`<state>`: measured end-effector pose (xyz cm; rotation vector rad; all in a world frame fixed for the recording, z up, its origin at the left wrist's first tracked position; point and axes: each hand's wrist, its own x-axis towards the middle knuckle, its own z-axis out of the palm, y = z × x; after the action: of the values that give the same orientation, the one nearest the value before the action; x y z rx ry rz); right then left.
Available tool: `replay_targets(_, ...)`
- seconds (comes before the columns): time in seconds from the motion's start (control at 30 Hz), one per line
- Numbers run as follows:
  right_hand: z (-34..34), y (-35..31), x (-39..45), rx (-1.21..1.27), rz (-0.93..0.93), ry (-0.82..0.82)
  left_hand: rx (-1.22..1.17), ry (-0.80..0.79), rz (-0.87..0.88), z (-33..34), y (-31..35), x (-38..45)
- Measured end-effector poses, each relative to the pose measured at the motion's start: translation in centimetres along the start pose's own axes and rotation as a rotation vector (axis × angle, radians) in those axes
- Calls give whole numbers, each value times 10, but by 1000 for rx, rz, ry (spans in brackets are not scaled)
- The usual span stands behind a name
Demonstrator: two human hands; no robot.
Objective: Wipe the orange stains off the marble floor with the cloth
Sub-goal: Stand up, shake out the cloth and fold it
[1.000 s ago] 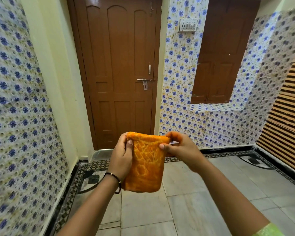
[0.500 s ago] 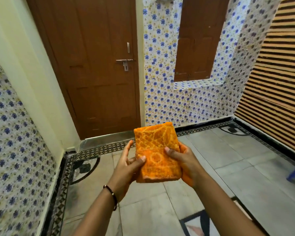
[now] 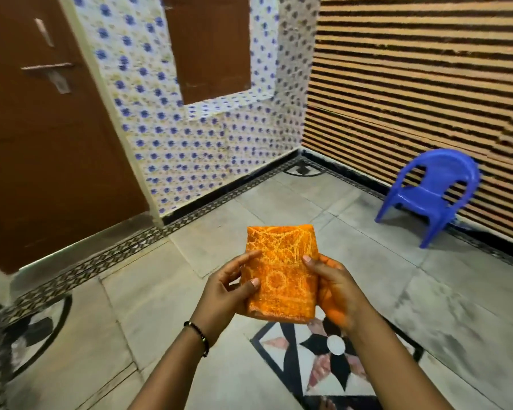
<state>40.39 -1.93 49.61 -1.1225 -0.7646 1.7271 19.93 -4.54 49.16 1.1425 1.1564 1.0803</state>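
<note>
- The folded orange patterned cloth is held well above the grey marble floor.
- The left hand and right hand pinch its side edges.
- Keep the fold flat; no stains are visible yet.

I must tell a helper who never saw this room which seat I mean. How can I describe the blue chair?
Find the wall of brown and cream horizontal stripes on the right. At its foot, on the grey marble floor, stands the blue chair. It is plastic with armrests, and the only bright blue thing there.
</note>
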Motion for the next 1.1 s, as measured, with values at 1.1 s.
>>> replay_targets(1.1,-392,-326,325,-77,12,370,234,-688,59,356,32,593)
